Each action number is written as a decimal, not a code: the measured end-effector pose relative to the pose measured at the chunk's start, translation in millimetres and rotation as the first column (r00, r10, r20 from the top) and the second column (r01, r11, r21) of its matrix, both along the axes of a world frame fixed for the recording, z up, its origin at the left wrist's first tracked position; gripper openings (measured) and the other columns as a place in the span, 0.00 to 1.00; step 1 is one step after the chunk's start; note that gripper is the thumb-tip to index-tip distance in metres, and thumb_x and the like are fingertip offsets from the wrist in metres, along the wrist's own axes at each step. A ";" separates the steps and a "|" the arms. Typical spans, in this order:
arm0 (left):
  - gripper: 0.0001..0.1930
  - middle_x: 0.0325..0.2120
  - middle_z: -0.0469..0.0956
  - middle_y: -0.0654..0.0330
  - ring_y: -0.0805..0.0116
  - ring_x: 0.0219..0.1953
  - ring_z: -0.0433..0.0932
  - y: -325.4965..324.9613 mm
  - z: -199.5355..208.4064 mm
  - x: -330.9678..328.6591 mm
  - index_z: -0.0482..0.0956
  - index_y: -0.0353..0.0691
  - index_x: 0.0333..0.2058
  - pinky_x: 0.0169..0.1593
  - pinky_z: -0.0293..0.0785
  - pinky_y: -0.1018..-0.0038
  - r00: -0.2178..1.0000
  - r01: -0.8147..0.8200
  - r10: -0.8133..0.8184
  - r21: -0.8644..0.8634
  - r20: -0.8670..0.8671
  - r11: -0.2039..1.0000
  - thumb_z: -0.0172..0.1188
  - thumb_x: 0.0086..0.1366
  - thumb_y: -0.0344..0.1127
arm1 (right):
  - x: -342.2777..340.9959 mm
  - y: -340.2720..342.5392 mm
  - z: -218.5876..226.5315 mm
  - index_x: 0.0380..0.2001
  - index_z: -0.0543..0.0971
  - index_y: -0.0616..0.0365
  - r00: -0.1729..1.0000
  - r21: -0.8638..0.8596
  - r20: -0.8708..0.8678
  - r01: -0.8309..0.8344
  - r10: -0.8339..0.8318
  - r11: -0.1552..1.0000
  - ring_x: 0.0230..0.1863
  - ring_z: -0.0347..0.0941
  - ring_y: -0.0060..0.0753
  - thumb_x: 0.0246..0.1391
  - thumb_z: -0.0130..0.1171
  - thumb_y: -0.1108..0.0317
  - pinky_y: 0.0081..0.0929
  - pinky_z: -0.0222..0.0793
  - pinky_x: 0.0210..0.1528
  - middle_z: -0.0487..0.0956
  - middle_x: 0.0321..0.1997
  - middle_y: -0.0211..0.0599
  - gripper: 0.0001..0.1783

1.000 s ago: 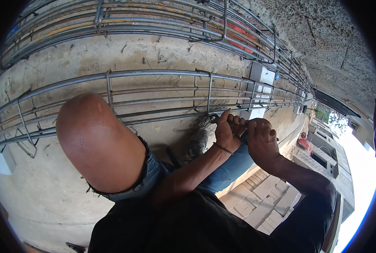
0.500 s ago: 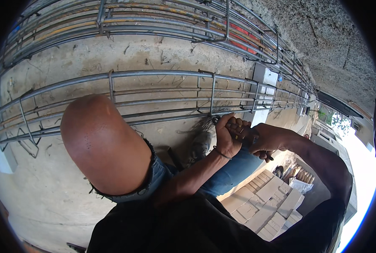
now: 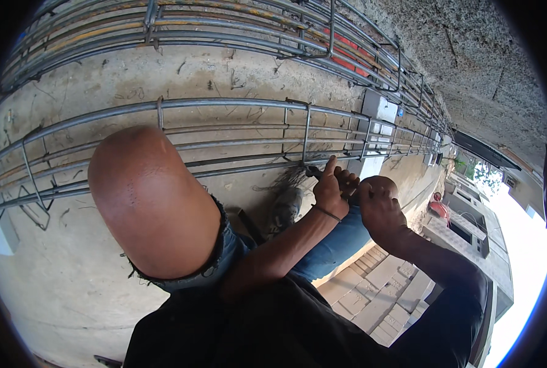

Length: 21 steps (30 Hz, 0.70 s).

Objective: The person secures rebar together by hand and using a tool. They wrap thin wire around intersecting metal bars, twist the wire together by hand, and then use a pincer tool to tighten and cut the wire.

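Holding dark tool (image 3: 313,172) in closed grip of left hand (image 3: 331,189), tool tip at lower edge of nearer steel cage (image 3: 307,132). Right hand (image 3: 382,211) curled just beside; cannot tell what its grip holds. Shoe (image 3: 287,207) on concrete floor (image 3: 71,270).

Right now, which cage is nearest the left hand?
The lower cage, partly behind the knee; the upper cage lies farther off, across a floor strip.

Conc. floor (image 3: 71,288) w/ scattered wire bits (image 3: 234,81), pale blocks (image 3: 381,109) l. & r. under nr. rebar cage (image 3: 307,132)
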<state>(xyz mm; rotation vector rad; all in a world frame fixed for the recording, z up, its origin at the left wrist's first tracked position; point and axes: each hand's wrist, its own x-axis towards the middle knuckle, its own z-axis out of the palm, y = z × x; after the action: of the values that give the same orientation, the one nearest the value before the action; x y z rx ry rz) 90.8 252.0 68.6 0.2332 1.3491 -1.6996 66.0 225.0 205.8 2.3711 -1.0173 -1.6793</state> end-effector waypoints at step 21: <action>0.11 0.20 0.72 0.64 0.68 0.23 0.73 38.2 -23.6 -4.6 0.68 0.45 0.25 0.37 0.74 0.64 0.987 -0.107 0.143 -0.344 0.079 0.933 0.57 0.61 0.41 | -25.3 -0.6 -22.8 0.28 0.70 0.51 -0.226 0.301 -0.351 0.892 -0.909 -0.338 0.21 0.60 0.16 0.56 0.54 0.68 0.14 0.56 0.20 0.63 0.20 0.22 0.05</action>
<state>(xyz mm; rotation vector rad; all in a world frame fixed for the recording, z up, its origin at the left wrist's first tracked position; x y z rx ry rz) 86.2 290.2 45.0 0.0343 0.9543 -1.7541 40.7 224.4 183.0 1.1097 -3.6585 -2.2214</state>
